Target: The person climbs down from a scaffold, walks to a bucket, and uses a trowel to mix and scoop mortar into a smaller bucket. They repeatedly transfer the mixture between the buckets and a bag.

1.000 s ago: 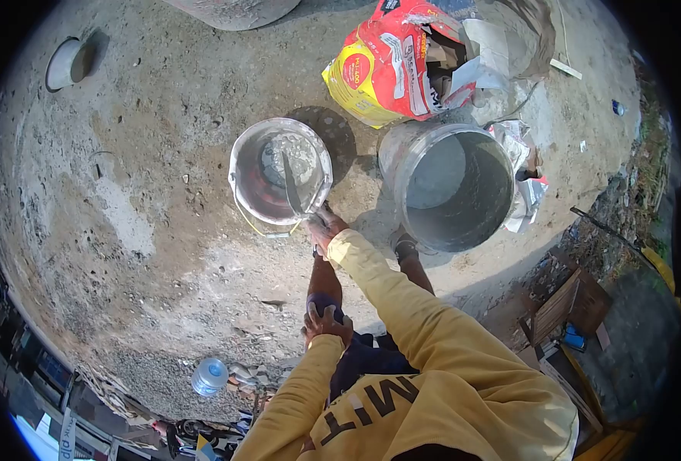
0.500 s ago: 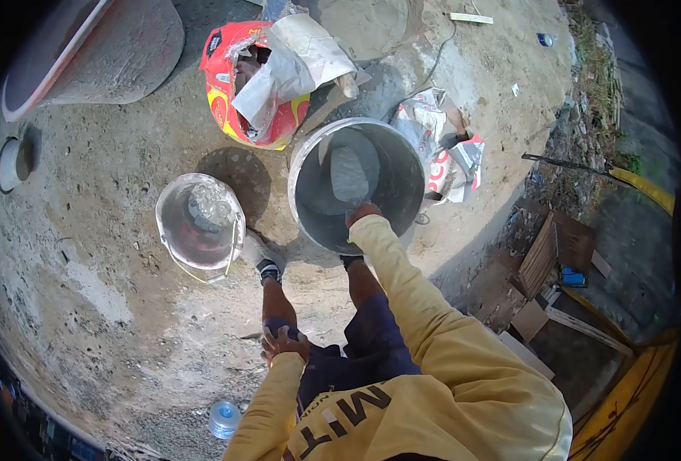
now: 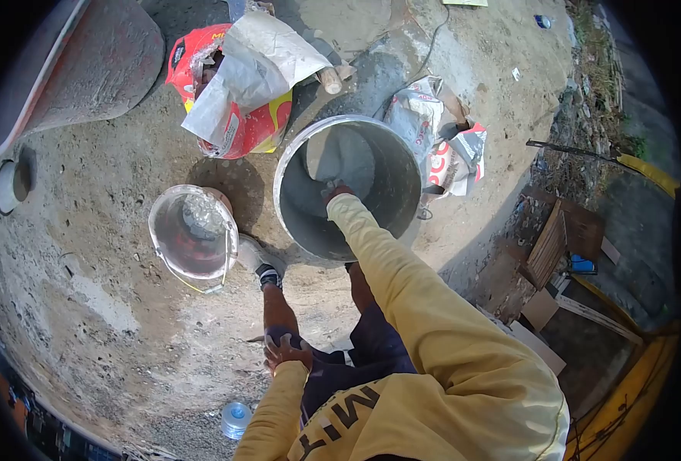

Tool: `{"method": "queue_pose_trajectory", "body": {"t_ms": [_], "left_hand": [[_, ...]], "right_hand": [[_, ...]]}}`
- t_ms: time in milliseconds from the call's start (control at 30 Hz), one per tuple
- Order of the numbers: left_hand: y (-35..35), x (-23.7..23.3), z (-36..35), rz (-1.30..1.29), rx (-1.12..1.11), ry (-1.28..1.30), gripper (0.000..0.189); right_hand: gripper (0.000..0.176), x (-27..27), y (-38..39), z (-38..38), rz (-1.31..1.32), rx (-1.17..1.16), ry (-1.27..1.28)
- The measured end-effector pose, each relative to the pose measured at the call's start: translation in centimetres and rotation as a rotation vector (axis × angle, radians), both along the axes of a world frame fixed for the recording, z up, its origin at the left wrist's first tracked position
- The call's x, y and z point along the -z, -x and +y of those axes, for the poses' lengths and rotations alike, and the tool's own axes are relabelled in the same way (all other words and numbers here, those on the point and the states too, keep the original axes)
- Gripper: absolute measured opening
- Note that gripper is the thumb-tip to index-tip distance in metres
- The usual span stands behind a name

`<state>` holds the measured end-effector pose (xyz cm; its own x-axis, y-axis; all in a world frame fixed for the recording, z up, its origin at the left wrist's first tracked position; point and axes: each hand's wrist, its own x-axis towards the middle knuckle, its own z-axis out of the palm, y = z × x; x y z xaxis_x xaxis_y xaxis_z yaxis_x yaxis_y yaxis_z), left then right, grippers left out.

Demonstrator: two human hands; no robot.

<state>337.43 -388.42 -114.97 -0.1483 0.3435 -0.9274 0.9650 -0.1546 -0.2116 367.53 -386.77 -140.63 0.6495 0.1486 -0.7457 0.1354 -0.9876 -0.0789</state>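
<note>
My right hand (image 3: pixel 338 192) reaches down into a large grey bucket (image 3: pixel 285 219). Its fingers are closed round the handle of what looks like a trowel, whose blade is lost in the grey powdery material (image 3: pixel 352 157) at the bottom. My left hand (image 3: pixel 286 353) rests on my left knee with its fingers spread, holding nothing. To the left of the large bucket stands a smaller bucket (image 3: pixel 173 238) with a wire handle and some grey mix inside.
A torn red and yellow bag (image 3: pixel 252 127) lies behind the buckets. An opened white and red bag (image 3: pixel 448 157) sits to the right. A large tub (image 3: pixel 117 65) fills the far left corner, and a clear plastic bottle (image 3: pixel 236 419) stands near my left arm.
My right hand has moved slightly left and deeper into the large bucket. The pale loaded blade seen before no longer stands out. My left hand stays on my knee; the camera view has shifted.
</note>
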Motion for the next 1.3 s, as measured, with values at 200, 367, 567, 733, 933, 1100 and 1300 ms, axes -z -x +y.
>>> {"method": "queue_pose_trajectory", "body": {"t_ms": [200,367,567,733,933,1100,1300], "left_hand": [[-0.1,-0.3,1.2,-0.019,-0.016,0.02,0.05],[1.4,-0.5,2.6,-0.048,-0.075,0.065,0.056],[3.7,0.0,3.2,-0.096,-0.125,0.09,0.058],[5.3,-0.1,3.9,-0.119,-0.209,0.105,0.058],[6.5,-0.2,4.3,-0.145,-0.273,0.109,0.058],[6.9,-0.4,4.7,-0.163,-0.317,0.111,0.057],[7.0,-0.1,4.9,-0.156,-0.31,0.117,0.056]], "right_hand": [[0.047,-12.2,1.0,-3.0,-0.125,-0.125,-0.108],[0.046,-25.0,4.2,-3.8,-0.19,-0.263,-0.356],[0.044,-31.6,9.7,0.9,0.049,-0.429,-0.512],[0.042,-23.7,13.2,9.2,0.509,-0.371,-0.357],[0.042,-9.2,16.9,19.1,0.574,-0.277,0.157],[0.036,-5.6,20.2,15.3,0.461,-0.314,0.012],[0.059,-20.3,21.9,13.8,0.599,-0.414,-0.253]]}}
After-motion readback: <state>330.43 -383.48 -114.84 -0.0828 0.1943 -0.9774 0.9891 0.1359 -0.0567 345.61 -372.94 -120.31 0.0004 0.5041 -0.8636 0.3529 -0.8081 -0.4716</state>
